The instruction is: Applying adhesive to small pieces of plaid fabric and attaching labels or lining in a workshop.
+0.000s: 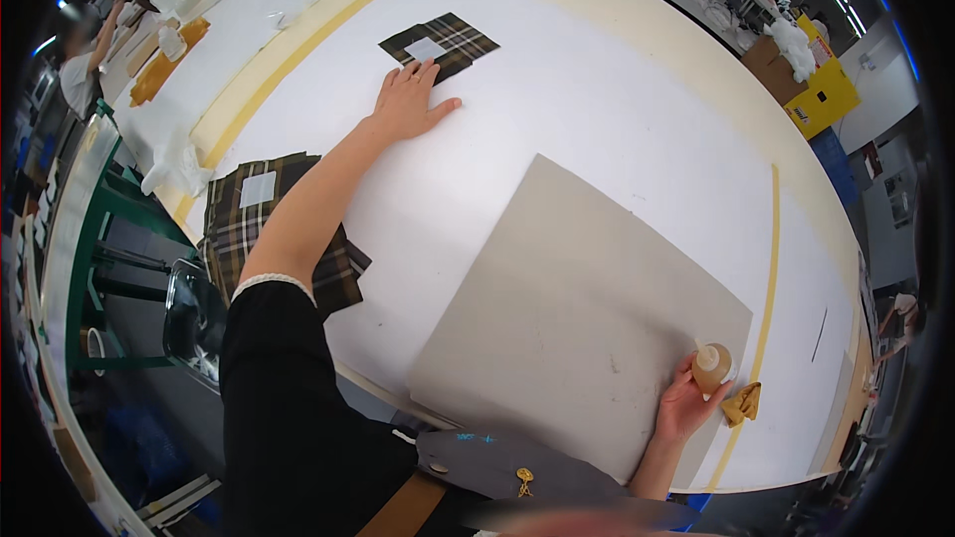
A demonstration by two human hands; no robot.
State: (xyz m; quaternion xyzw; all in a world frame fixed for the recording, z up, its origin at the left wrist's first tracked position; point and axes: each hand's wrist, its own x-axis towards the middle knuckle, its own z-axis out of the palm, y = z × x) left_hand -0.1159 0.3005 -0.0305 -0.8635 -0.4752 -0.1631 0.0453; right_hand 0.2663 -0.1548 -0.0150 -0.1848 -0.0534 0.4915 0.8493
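Observation:
My left hand [410, 99] lies with fingers apart at the lower edge of a small plaid fabric piece [460, 40] bearing a pale label. A larger layered pile of plaid pieces [231, 224] lies under and beside my left forearm, also with a pale label. My right hand [682, 403] grips an amber squeeze bottle [712, 368] with a pale nozzle, over the right corner of a grey board [557, 298]. A crumpled mustard cloth [741, 403] lies just right of that hand.
The white worktable [637, 119] has yellow tape strips. A green stand [104, 209] and black chair [191, 313] are at left, below a side table with crumpled plastic. Another person [80, 75] works at upper left. Boxes and a yellow container [826, 94] stand at upper right.

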